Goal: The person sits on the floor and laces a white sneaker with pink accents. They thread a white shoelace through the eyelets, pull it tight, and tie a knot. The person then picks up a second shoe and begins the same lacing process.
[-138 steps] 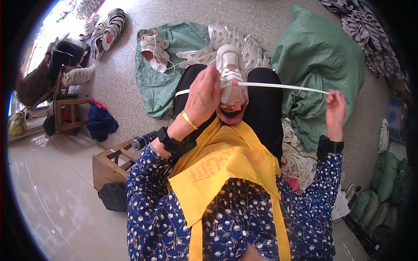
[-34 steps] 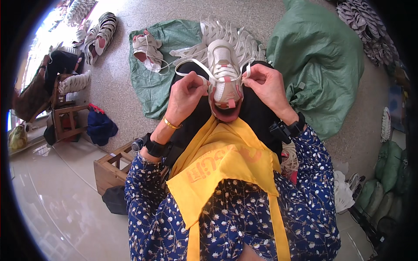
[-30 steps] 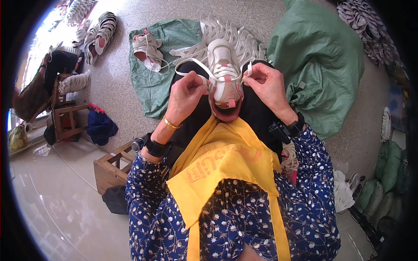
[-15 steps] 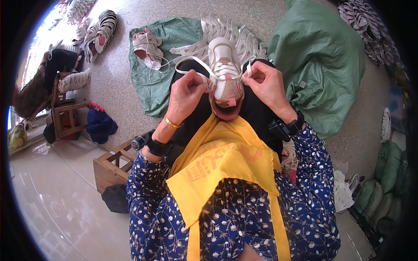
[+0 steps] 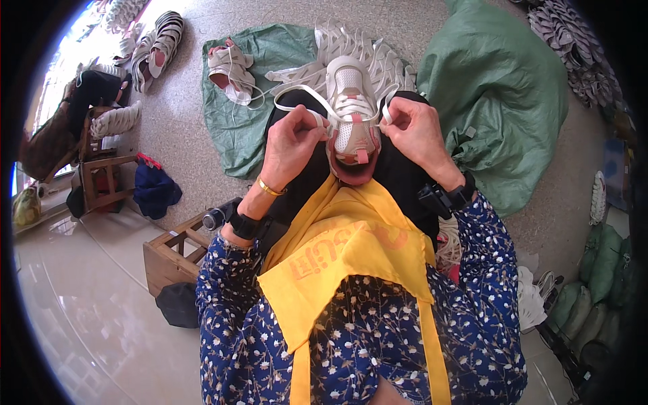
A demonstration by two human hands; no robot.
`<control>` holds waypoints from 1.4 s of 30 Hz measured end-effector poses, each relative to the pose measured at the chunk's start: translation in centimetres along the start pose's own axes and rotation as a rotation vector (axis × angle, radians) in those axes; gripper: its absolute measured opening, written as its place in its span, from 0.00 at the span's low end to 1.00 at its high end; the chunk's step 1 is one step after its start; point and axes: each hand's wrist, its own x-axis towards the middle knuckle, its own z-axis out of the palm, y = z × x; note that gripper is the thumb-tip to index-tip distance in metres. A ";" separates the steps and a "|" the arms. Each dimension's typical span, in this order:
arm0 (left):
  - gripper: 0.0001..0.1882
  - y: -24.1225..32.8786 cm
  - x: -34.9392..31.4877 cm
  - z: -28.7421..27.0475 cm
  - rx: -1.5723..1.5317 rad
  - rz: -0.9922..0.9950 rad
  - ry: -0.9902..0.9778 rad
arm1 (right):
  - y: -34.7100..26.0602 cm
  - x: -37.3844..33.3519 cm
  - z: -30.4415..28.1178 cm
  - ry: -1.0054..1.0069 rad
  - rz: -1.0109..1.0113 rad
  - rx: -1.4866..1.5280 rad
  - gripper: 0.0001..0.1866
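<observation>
Speckled floor [image 5: 182, 135] far, glossy tile [image 5: 88, 297] near left; green sack [image 5: 499, 101] far right, green sheet [image 5: 226, 135] far left; yellow apron [image 5: 351, 246] near, orange lettering [image 5: 314, 260] across; beige-pink sneaker [image 5: 351, 138] between black trouser legs [image 5: 398, 169], toe far; left hand [image 5: 290, 145], right hand [image 5: 418, 135], fingertips pinched on white lace [image 5: 298, 86] either side; white tag [image 5: 470, 131] on sack, unreadable.

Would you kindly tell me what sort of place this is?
Likely a shoe workshop: a white-laced beige and pink shoe, a row of pale shoe pieces, and a heap of grey shoe pieces.
</observation>
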 end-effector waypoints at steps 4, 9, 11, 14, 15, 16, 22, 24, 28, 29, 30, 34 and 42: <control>0.04 0.1 -0.1 0.5 -0.042 -0.015 0.044 | -0.6 0.4 0.0 -0.023 -0.037 -0.082 0.07; 0.04 -0.2 0.1 1.1 -0.097 -0.020 0.108 | -0.4 0.4 -0.1 -0.066 -0.002 -0.063 0.07; 0.04 -0.4 0.2 1.3 -0.175 -0.015 0.117 | -0.2 0.5 0.0 -0.065 -0.003 0.003 0.08; 0.04 -0.6 0.3 1.5 -0.208 -0.014 0.128 | -1.0 0.3 0.1 -0.050 -0.022 -0.128 0.08; 0.04 -0.7 0.3 1.2 -0.091 -0.012 0.125 | -1.1 0.2 0.2 -0.042 -0.031 -0.108 0.08; 0.04 -0.8 0.3 0.8 0.026 -0.012 0.123 | -1.2 0.2 0.2 -0.034 -0.040 -0.088 0.08; 0.06 1.5 -0.2 0.8 0.276 -0.007 0.157 | -0.5 0.3 0.2 -0.035 -0.009 -0.043 0.08; 0.06 1.3 -0.2 1.0 0.234 -0.014 0.179 | -0.6 0.2 0.1 -0.046 0.011 -0.033 0.07; 0.07 0.8 0.0 1.3 0.239 0.022 0.212 | -0.7 0.2 0.1 -0.052 0.011 -0.027 0.07; 0.07 0.9 0.0 1.4 0.239 0.027 0.223 | -0.7 0.2 0.1 -0.055 0.016 -0.026 0.08; 0.07 0.8 0.0 1.7 0.247 0.035 0.245 | -0.7 0.2 0.1 -0.059 0.020 -0.024 0.08; 0.07 0.1 0.2 2.4 0.283 0.101 0.334 | -0.4 0.2 0.1 -0.058 0.018 -0.007 0.08; 0.07 1.1 0.2 2.5 0.335 0.137 0.273 | -0.4 0.2 0.1 -0.059 0.011 -0.004 0.08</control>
